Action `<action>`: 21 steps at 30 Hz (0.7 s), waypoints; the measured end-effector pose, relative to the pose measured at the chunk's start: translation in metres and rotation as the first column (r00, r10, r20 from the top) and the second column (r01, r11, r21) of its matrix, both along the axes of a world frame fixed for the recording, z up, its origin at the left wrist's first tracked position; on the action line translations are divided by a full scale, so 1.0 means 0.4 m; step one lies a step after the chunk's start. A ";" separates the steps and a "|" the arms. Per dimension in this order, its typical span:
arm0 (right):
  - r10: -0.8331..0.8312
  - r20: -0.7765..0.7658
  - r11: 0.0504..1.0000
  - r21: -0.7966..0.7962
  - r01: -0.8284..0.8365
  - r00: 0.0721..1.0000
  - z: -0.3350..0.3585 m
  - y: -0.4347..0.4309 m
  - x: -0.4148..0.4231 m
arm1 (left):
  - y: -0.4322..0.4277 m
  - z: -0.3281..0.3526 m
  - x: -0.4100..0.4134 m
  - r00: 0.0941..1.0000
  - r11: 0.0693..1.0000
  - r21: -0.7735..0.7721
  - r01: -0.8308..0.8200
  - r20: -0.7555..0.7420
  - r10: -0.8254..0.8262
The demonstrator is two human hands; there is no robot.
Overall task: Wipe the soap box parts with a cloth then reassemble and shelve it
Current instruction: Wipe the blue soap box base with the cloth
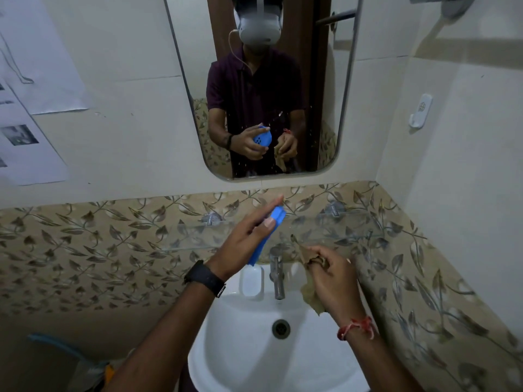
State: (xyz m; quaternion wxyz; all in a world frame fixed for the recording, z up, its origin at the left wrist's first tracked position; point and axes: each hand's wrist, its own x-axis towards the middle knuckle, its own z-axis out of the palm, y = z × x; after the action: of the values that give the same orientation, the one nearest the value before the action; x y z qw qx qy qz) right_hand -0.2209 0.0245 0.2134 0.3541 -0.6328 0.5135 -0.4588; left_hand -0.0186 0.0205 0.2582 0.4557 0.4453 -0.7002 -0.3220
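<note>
In the head view, at frame centre above the tap (277, 274), the left hand (243, 241) pinches the blue soap box part (261, 248) edge-on between thumb and long fingers. Right of centre, the right hand (332, 277) clutches the bunched cloth (310, 299). The step probably goes best with the cloth brought across to wipe both faces over the sink (226, 349).

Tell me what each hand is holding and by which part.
Left hand pinches the blue soap box part across its upper half, thumb on the near face. Right hand grips the brown cloth bunched at its middle, ends sticking out.
</note>
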 end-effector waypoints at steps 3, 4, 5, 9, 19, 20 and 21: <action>0.062 -0.057 0.984 -0.166 -0.071 0.996 -0.001 0.020 0.039 | -0.006 0.004 -0.027 0.974 1.000 0.005 0.003 0.228 -0.004; 0.074 -0.070 0.980 -0.181 -0.085 0.995 -0.004 0.026 0.059 | -0.006 -0.001 -0.040 0.957 1.000 0.012 0.019 0.289 -0.022; 0.074 -0.054 0.983 -0.161 -0.082 0.996 -0.012 0.033 0.079 | -0.007 -0.009 -0.056 0.939 0.999 0.012 0.041 0.340 -0.042; -0.015 0.234 0.996 0.084 -0.005 0.972 -0.039 0.068 0.131 | -0.009 -0.027 -0.106 0.934 0.998 -0.052 0.045 0.358 -0.023; 0.148 -0.203 0.949 -0.245 -0.197 0.968 -0.050 0.015 0.058 | 0.003 -0.040 -0.096 0.985 0.979 0.203 0.024 -0.170 0.011; 0.096 -0.263 0.943 -0.284 -0.173 0.960 -0.047 0.008 0.060 | 0.004 -0.043 -0.097 0.975 0.976 0.217 0.007 -0.217 0.041; 0.075 -0.275 0.943 -0.293 -0.158 0.958 -0.043 0.007 0.065 | 0.003 -0.044 -0.099 0.967 0.975 0.221 -0.012 -0.246 0.068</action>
State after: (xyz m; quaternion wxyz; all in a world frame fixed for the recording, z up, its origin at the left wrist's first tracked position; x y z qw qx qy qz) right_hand -0.1949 0.0274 0.1961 0.2057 -0.7649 0.4379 -0.4253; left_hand -0.0582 0.0218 0.2404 0.4959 0.4623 -0.5877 -0.4415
